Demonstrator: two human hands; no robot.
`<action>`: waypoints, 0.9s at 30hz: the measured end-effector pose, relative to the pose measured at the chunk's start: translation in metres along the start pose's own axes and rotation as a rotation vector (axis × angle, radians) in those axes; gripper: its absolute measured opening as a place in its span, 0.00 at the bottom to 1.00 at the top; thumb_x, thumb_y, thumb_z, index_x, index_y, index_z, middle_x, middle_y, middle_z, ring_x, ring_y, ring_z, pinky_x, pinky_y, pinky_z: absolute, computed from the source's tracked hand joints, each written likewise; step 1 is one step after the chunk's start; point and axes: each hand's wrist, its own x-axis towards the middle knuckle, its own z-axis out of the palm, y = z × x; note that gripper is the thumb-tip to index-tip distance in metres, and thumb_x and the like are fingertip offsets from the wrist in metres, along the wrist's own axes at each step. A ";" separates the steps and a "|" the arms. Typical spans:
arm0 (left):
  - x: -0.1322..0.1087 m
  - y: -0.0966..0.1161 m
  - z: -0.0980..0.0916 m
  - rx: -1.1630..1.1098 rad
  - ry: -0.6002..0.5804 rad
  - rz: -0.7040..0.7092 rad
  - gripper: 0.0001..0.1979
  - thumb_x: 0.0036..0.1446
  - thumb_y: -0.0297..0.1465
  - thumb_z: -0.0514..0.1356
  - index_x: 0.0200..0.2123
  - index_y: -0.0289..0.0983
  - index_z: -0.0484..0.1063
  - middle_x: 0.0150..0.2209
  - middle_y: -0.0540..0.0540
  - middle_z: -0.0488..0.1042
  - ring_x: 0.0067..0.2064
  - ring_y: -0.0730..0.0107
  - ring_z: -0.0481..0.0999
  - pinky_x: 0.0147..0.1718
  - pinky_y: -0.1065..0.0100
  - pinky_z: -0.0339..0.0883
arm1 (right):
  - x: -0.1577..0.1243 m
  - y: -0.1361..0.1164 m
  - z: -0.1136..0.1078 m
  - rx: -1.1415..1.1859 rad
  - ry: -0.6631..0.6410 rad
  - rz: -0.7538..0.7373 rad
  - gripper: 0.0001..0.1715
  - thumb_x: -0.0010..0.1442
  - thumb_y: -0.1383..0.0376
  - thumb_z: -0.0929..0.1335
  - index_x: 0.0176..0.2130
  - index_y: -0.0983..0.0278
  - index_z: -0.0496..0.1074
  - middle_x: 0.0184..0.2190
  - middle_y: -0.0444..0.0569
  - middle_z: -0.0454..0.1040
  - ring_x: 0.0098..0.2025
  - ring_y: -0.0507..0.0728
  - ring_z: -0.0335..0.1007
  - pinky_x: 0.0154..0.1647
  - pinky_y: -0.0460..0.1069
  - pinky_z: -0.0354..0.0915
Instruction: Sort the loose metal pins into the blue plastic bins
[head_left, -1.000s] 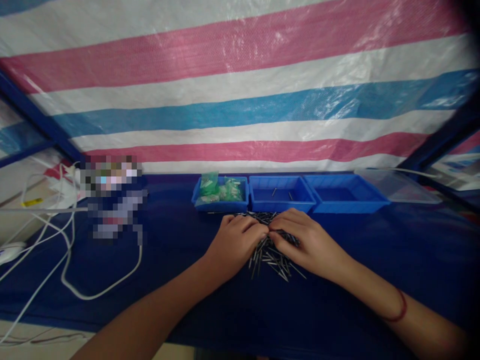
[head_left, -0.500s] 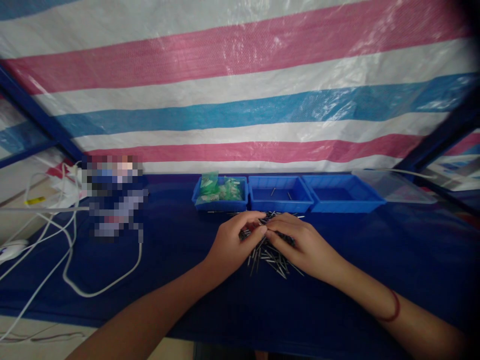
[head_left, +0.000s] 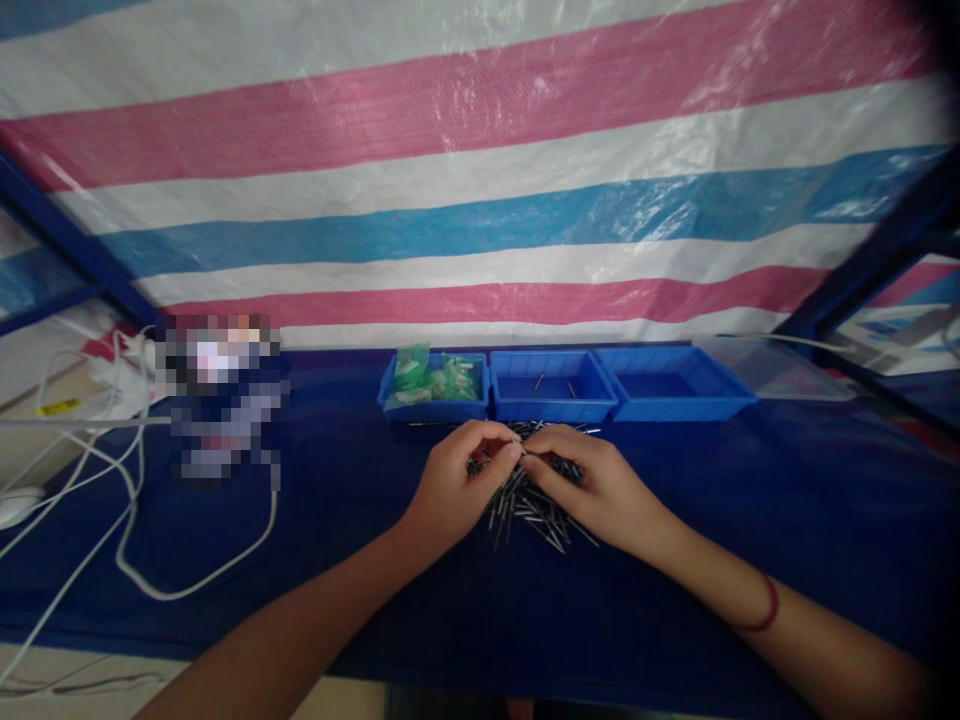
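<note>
A pile of thin dark metal pins (head_left: pixel 534 508) lies on the blue cloth in front of three blue trays. My left hand (head_left: pixel 456 484) and my right hand (head_left: pixel 592 482) hover over the pile with their fingertips meeting. Both hands pinch pins from the pile between thumb and fingers; the left holds a small bunch. The left tray (head_left: pixel 433 405) holds green pieces, the middle tray (head_left: pixel 551 405) holds two or three loose pins, and the right tray (head_left: pixel 675 402) looks bare.
White cables (head_left: pixel 135 560) loop over the table's left side beside a blurred-out object (head_left: pixel 225 395). A clear plastic lid (head_left: pixel 772 370) lies right of the trays. A striped tarp (head_left: pixel 480 200) hangs behind. Blue frame bars (head_left: pixel 862 270) slant at both sides.
Both hands have lifted from lying flat on the pile into a pinch, fingertips touching, and drawn slightly toward the trays. The view has shifted a little.
</note>
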 end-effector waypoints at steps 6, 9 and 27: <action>0.001 -0.003 -0.002 0.109 -0.014 0.139 0.05 0.62 0.30 0.55 0.39 0.36 0.69 0.36 0.48 0.72 0.36 0.72 0.71 0.38 0.72 0.63 | 0.000 0.002 -0.004 -0.022 0.117 0.054 0.04 0.60 0.64 0.67 0.33 0.62 0.71 0.30 0.47 0.73 0.34 0.55 0.69 0.36 0.50 0.64; 0.002 -0.005 -0.003 0.135 -0.024 0.156 0.06 0.63 0.30 0.54 0.40 0.36 0.68 0.36 0.48 0.71 0.37 0.72 0.71 0.38 0.71 0.63 | 0.000 0.000 -0.007 -0.028 0.179 0.040 0.04 0.58 0.64 0.67 0.32 0.62 0.69 0.30 0.47 0.73 0.34 0.55 0.69 0.36 0.50 0.65; 0.002 -0.003 0.001 0.136 -0.129 0.143 0.11 0.65 0.31 0.50 0.35 0.35 0.70 0.32 0.47 0.72 0.35 0.71 0.71 0.37 0.71 0.63 | 0.008 -0.017 -0.022 -0.250 0.195 -0.261 0.01 0.60 0.66 0.66 0.34 0.61 0.69 0.32 0.48 0.74 0.36 0.56 0.70 0.39 0.53 0.63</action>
